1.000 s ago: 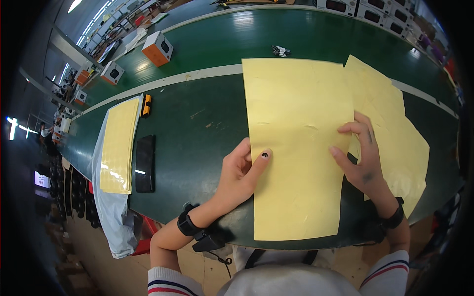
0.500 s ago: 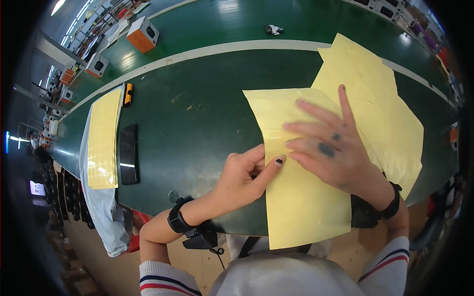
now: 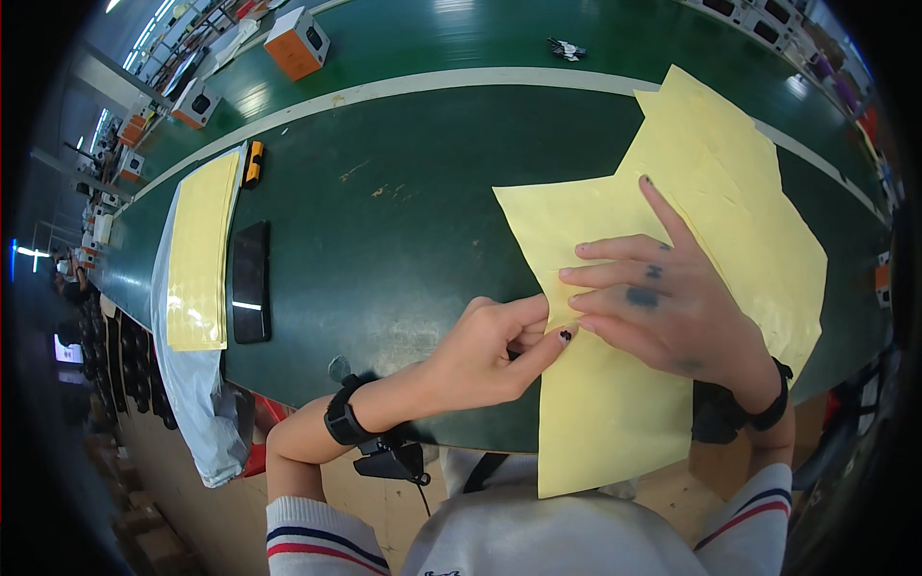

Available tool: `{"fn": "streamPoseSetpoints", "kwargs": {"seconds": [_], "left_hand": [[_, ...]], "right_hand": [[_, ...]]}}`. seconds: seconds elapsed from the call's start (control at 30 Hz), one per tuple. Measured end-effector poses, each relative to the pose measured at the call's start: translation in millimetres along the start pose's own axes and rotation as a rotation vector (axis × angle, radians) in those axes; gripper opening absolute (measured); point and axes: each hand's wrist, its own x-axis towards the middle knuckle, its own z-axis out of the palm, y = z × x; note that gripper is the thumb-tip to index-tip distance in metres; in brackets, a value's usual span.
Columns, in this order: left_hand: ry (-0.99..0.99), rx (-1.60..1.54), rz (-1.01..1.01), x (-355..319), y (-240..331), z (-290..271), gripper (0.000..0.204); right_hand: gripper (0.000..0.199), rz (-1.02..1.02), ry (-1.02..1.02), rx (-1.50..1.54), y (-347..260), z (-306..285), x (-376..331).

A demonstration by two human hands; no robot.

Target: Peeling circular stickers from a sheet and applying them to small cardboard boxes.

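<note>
A: Where's the top yellow sheet [image 3: 586, 403]?

B: Near edge of the green desk [image 3: 403, 192], right of centre, its near end hanging off twd you. Your left hand [image 3: 490, 350] has its left edge pinched btw thumb & fingers. Your right hand [image 3: 663, 298] lies flat on it, fingers spread, gripping nothing.

A: And farther out?

B: More yellow sheets [image 3: 740, 192] under it, far right. Over on the left: black phone [image 3: 251, 280], a sheet stack [image 3: 200, 252] w/ a grey bag [image 3: 192, 384] under it. Orange boxes [image 3: 298, 40] far left.
</note>
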Motion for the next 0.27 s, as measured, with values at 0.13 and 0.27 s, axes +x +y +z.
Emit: {"fn": "streamPoseSetpoints", "kwargs": {"seconds": [0.13,0.27], "left_hand": [[0.016,0.06,-0.003,0.5,-0.9,0.6,0.021],[0.029,0.08,0.008,1.1,1.4,2.9,0.017]], "right_hand": [[0.009,-0.009,0.02,0.045,-2.2,3.7,-2.2],[0.011,-0.016,0.002,0.052,-2.7,2.8,-5.4]]}}
